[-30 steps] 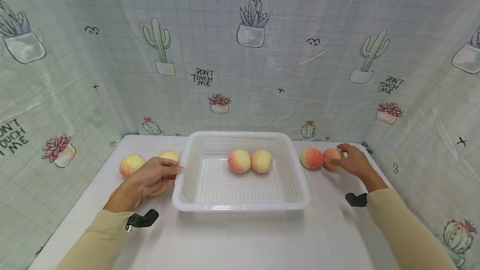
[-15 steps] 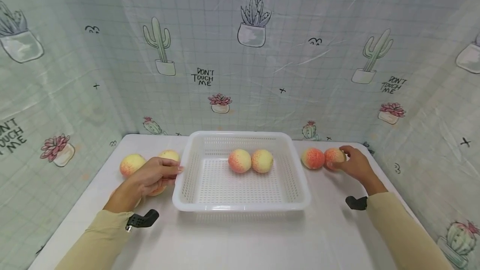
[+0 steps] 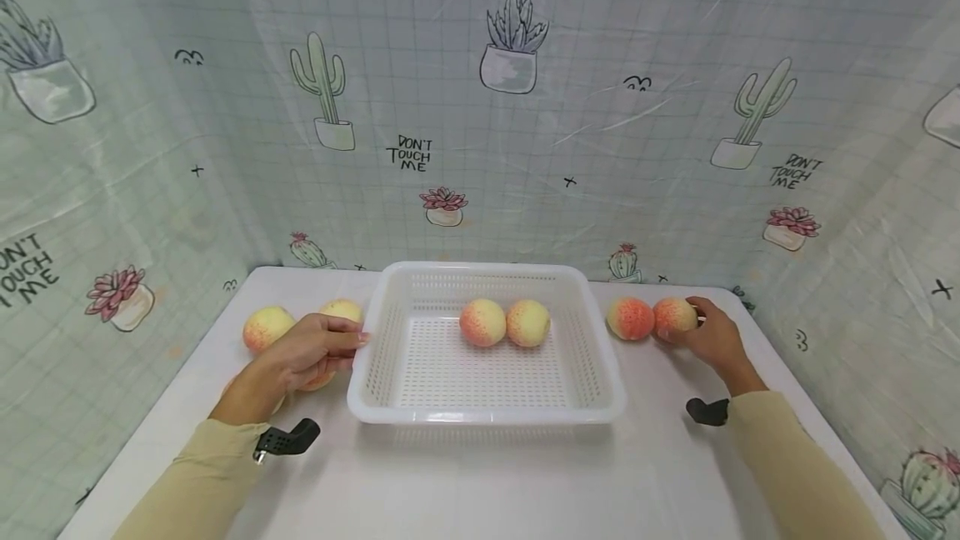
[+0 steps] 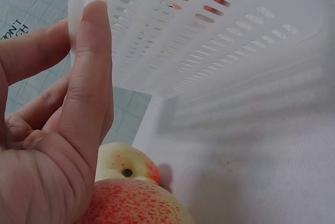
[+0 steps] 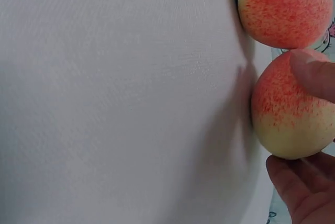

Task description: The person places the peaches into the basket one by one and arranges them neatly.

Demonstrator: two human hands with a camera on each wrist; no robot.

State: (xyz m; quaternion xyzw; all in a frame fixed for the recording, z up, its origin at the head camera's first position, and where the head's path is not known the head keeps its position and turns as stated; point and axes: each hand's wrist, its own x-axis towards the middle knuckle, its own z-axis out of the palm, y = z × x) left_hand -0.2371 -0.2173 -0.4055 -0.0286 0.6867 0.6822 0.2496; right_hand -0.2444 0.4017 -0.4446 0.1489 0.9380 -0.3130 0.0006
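Note:
My left hand (image 3: pixel 311 350) pinches the left rim of a white perforated plastic basket (image 3: pixel 487 416), thumb on one side and fingers on the other. In the left wrist view, the thumb (image 4: pixel 89 72) lies along the basket's wall. Two peaches (image 3: pixel 482 323) sit side by side inside, towards the back. To the basket's right, my right hand (image 3: pixel 716 342) grips the outer peach (image 3: pixel 676 317) of a pair on the table. Its thumb (image 5: pixel 314 75) is on the red side in the right wrist view, with fingertips at the pale side. The other peach (image 5: pixel 287 9) is right beside it.
Several more peaches (image 3: pixel 267 327) lie left of the basket, partly hidden by the left hand and forearm. A white cloth covers the table (image 3: pixel 480 482). A cactus-print curtain (image 3: pixel 480 140) closes in the back and both sides.
My right hand's fingers have slid from the top of the outer peach to its right side. The left hand stays on the rim. The head view has shifted slightly.

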